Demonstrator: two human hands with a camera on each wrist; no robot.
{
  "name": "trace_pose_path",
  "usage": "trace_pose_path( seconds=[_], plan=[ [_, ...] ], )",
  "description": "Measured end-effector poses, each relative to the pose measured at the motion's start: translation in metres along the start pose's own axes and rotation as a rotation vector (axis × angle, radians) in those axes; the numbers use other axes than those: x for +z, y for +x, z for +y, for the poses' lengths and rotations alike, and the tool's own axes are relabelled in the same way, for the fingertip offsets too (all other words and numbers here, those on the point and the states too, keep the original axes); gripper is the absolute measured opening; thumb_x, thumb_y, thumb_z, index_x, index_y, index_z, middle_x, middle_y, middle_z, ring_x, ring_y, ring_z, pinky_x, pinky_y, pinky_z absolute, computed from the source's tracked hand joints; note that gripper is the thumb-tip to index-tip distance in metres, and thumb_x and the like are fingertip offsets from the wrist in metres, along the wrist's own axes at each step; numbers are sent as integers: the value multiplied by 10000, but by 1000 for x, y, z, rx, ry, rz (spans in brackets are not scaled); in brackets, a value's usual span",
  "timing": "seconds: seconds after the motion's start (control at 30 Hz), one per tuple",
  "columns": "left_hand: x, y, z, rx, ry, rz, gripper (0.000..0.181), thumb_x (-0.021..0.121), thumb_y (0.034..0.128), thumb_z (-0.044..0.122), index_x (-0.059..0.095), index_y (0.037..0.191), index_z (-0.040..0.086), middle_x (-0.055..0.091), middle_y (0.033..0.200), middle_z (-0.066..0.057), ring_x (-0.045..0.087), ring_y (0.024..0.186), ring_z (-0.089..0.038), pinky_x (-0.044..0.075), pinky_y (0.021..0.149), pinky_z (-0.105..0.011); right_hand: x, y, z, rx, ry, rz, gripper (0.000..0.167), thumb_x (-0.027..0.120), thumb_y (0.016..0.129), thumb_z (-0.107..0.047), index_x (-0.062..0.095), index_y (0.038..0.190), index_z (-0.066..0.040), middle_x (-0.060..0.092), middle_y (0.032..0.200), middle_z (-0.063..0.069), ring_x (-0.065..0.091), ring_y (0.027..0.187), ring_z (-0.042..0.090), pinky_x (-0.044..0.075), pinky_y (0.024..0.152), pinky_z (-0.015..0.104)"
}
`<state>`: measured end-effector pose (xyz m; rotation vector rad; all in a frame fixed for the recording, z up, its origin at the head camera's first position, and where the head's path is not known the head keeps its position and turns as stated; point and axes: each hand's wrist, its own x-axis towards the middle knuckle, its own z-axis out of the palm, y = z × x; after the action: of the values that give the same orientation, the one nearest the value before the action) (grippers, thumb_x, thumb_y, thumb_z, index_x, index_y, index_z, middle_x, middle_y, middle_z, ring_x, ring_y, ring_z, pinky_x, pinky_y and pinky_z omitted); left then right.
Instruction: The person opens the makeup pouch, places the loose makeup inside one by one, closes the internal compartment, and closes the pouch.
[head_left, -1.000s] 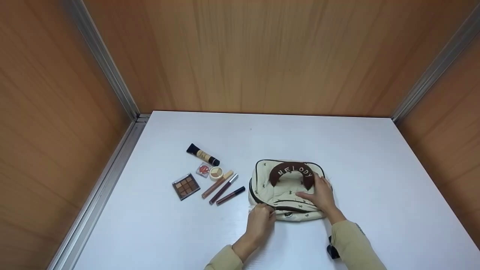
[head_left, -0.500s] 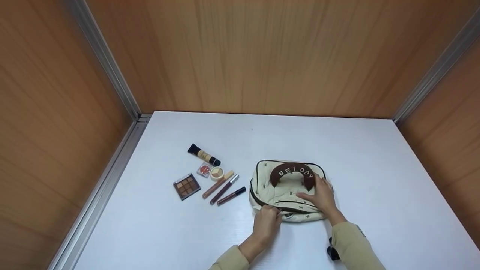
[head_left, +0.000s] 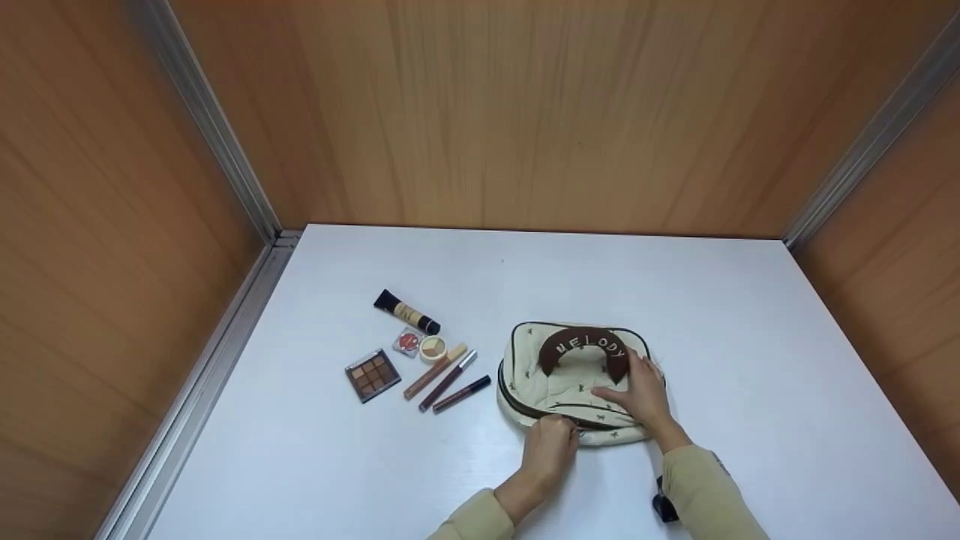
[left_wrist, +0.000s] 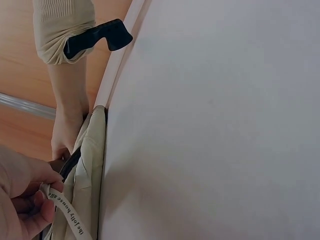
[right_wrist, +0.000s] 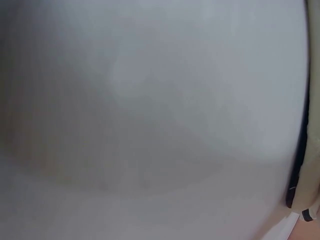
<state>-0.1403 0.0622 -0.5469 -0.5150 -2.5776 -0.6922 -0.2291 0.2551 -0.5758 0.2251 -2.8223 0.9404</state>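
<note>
A cream pouch (head_left: 562, 382) with dark piping and a brown handle (head_left: 585, 337) lettered MELODY lies on the table. My left hand (head_left: 550, 452) is at its front edge; in the left wrist view, the curled fingers of my left hand (left_wrist: 25, 200) pinch a cream ribbon tab (left_wrist: 70, 215) with printed words beside the dark zipper (left_wrist: 71, 162). With fingers and thumb spread, my right hand (head_left: 643, 394) rests on the pouch's right side and the handle's end. In the right wrist view, only the edge of the pouch (right_wrist: 314, 115) shows.
Left of the pouch lie a black-and-beige tube (head_left: 407, 312), a square palette (head_left: 373, 376), a small red compact (head_left: 407, 343), a round compact (head_left: 433, 348) and several slim cosmetic tubes (head_left: 462, 394). Wooden panels (head_left: 487, 112) stand behind the white table (head_left: 300, 465) and at both sides.
My left hand has moved to the right along the pouch's front edge, pinching the tab. My right hand has stayed on the pouch.
</note>
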Motion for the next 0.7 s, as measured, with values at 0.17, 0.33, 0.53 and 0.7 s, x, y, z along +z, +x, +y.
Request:
trace_pose_path(
  seconds=[0.17,0.33,0.53,0.7],
  plan=[
    [4,1,7,-5,31,-16,221,649,675,87,565,482,151,523,504,26,534,458,-136,377,399,-226,0,-1,0,6,-18,0,1010,741,596,-509,301,1338,17,443,1258,245,319,1201,406,131,1020,472],
    [11,1,15,4,83,-50,195,642,688,120,580,506,147,524,502,12,538,454,-153,382,395,-243,2,-1,-2,16,-12,-1,1008,749,591,-503,308,1334,17,445,1252,251,296,1206,425,141,1009,495],
    [15,2,21,-14,96,-94,181,649,701,136,609,525,149,520,502,10,539,459,-156,388,399,-251,2,-1,-2,27,-1,-1,1012,752,586,-502,308,1336,11,442,1255,252,273,1213,436,138,1004,511],
    [18,3,25,-9,87,-115,169,654,701,124,609,539,140,537,521,10,551,478,-153,392,406,-249,1,-1,-1,15,2,15,990,754,594,-491,317,1336,-2,451,1254,237,283,1210,431,134,1006,508]
  ],
)
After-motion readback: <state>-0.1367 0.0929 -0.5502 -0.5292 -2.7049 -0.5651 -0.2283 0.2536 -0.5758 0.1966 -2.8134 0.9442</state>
